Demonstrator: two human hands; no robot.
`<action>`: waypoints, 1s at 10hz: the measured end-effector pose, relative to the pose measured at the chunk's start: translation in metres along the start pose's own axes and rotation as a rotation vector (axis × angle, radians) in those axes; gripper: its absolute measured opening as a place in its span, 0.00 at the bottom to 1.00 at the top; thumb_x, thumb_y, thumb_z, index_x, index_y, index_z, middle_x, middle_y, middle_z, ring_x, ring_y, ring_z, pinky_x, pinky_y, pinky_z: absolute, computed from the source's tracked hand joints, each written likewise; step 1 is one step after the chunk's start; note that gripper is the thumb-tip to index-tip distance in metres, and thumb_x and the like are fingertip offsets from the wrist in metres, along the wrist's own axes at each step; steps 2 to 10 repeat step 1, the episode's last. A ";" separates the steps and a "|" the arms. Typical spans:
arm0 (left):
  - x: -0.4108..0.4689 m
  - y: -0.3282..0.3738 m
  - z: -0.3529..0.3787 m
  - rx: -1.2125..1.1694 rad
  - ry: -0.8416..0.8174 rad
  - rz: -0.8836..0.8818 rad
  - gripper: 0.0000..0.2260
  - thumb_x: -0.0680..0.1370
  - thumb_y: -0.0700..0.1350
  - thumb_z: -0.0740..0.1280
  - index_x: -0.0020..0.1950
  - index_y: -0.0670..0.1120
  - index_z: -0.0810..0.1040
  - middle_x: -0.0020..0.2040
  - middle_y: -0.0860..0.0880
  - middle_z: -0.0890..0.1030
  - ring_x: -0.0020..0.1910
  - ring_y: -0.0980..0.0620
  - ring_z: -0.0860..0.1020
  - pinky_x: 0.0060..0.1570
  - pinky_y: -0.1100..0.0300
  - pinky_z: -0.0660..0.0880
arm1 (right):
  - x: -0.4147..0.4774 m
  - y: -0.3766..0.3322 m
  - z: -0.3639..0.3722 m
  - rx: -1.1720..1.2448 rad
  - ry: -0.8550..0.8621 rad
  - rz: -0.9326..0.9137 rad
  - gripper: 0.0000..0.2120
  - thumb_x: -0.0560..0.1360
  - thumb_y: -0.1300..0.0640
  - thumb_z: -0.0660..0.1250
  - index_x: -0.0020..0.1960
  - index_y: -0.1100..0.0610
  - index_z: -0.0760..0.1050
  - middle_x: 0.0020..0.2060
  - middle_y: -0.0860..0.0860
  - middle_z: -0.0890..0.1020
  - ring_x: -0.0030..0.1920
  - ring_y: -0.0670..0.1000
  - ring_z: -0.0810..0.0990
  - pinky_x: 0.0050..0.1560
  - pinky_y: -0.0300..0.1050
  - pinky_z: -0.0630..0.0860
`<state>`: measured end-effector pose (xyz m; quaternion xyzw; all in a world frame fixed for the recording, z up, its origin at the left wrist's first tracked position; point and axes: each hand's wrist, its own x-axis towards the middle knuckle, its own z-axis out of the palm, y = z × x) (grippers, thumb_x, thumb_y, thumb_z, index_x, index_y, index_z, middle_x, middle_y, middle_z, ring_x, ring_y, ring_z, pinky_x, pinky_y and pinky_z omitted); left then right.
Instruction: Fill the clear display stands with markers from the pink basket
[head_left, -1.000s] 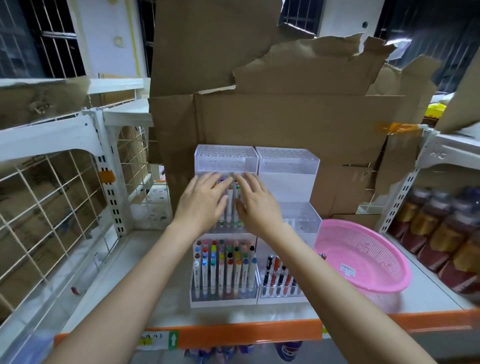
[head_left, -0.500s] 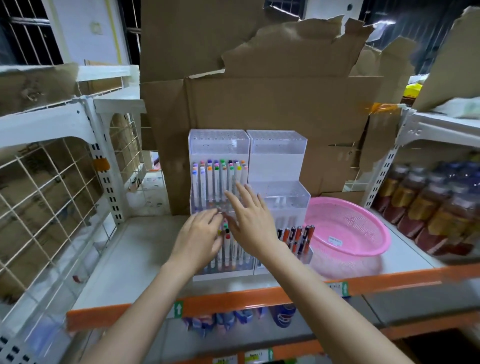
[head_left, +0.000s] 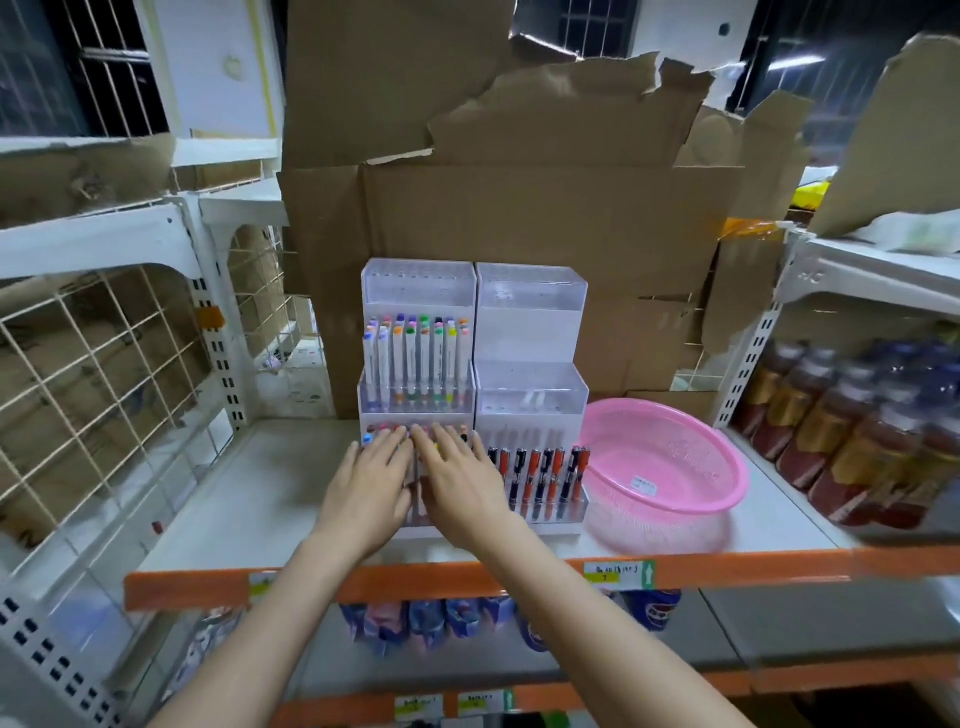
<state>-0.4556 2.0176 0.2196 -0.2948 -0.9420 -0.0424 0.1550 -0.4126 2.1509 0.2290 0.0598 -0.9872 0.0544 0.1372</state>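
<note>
- Two clear display stands sit side by side on the white shelf (head_left: 270, 493), each with three steps.
- The left stand (head_left: 418, 291) has a row of markers (head_left: 415, 364) with bright caps standing upright on its middle step.
- More markers stand in its front step.
- The left hand (head_left: 371, 478) and the right hand (head_left: 457, 478) lie flat on those front markers, side by side.
- The fingers (head_left: 441, 441) of both hands are straight and spread, not gripping anything.
- The right stand (head_left: 530, 296) has red and black pens (head_left: 540, 478) in its front step.
- The pink basket (head_left: 675, 452) sits on the shelf just beside the right stand, at 3 o'clock.
- Torn brown cardboard (head_left: 519, 234) stands behind the stands, at 12 o'clock.
- Brown bottles (head_left: 857, 431) stand far out at 3 o'clock.
</note>
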 end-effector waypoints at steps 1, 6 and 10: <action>-0.003 0.011 -0.013 -0.040 0.021 -0.048 0.27 0.81 0.50 0.57 0.78 0.49 0.51 0.78 0.50 0.54 0.77 0.52 0.51 0.74 0.52 0.48 | -0.011 0.015 -0.014 0.036 0.053 0.008 0.31 0.80 0.57 0.58 0.79 0.54 0.47 0.77 0.55 0.55 0.78 0.54 0.51 0.76 0.53 0.43; -0.003 0.011 -0.013 -0.040 0.021 -0.048 0.27 0.81 0.50 0.57 0.78 0.49 0.51 0.78 0.50 0.54 0.77 0.52 0.51 0.74 0.52 0.48 | -0.011 0.015 -0.014 0.036 0.053 0.008 0.31 0.80 0.57 0.58 0.79 0.54 0.47 0.77 0.55 0.55 0.78 0.54 0.51 0.76 0.53 0.43; -0.003 0.011 -0.013 -0.040 0.021 -0.048 0.27 0.81 0.50 0.57 0.78 0.49 0.51 0.78 0.50 0.54 0.77 0.52 0.51 0.74 0.52 0.48 | -0.011 0.015 -0.014 0.036 0.053 0.008 0.31 0.80 0.57 0.58 0.79 0.54 0.47 0.77 0.55 0.55 0.78 0.54 0.51 0.76 0.53 0.43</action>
